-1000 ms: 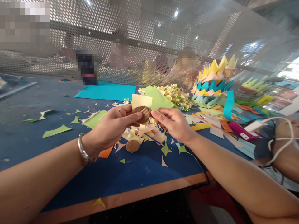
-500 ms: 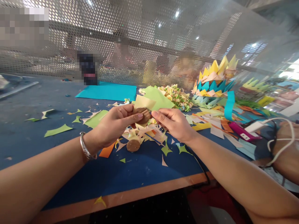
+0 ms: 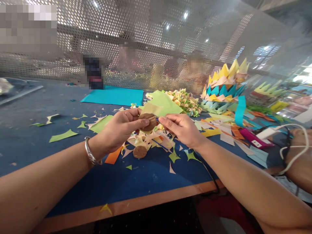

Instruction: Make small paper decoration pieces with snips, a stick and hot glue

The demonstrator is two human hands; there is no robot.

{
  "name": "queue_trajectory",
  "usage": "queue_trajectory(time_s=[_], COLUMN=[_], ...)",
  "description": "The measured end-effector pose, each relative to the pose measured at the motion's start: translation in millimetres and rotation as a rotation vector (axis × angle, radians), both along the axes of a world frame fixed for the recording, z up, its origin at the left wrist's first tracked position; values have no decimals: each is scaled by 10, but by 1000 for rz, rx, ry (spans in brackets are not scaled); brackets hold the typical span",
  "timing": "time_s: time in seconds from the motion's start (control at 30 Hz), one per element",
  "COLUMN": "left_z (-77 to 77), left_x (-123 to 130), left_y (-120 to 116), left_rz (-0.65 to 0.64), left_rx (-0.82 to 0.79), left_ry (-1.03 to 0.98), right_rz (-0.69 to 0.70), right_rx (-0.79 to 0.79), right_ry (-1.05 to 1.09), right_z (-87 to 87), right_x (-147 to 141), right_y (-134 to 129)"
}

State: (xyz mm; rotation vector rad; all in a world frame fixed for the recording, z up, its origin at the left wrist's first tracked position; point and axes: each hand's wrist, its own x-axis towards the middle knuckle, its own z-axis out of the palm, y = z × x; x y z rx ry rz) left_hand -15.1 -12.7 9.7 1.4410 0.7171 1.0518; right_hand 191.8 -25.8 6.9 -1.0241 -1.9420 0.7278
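Pinched in my left hand (image 3: 119,130) is a round brown disc (image 3: 151,121), held together with a pale yellow sheet of paper (image 3: 151,108). My right hand (image 3: 181,128) is closed at the disc's right edge on a thin tool with a blue part (image 3: 157,119); most of it is hidden by the fingers, and its kind is unclear. A second brown disc (image 3: 139,151) lies on the blue tabletop below my hands. Paper scraps (image 3: 143,139) in pink, yellow and green are heaped under and around my fingers.
Behind my hands lie a green sheet (image 3: 163,102), a pile of small folded paper pieces (image 3: 186,102) and a blue sheet (image 3: 113,96). A tiered paper piece (image 3: 224,87) stands at right, near a magenta power strip (image 3: 255,139) with cables. A perforated panel (image 3: 151,42) rises behind.
The disc and yellow paper have tilted slightly between my hands. Both hands stay almost in place, and the whole view has shifted a little.
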Motion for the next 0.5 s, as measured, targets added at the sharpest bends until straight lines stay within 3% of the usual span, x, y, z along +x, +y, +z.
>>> queue_trajectory(time_s=[0.5], left_z=[-27], left_x=[-12], left_y=[19], left_rz=[29], left_rx=[-29], left_ry=[6], right_rz=[-11], right_rx=[17], right_ry=[-40], right_z=[20], right_x=[-28], right_y=[-16])
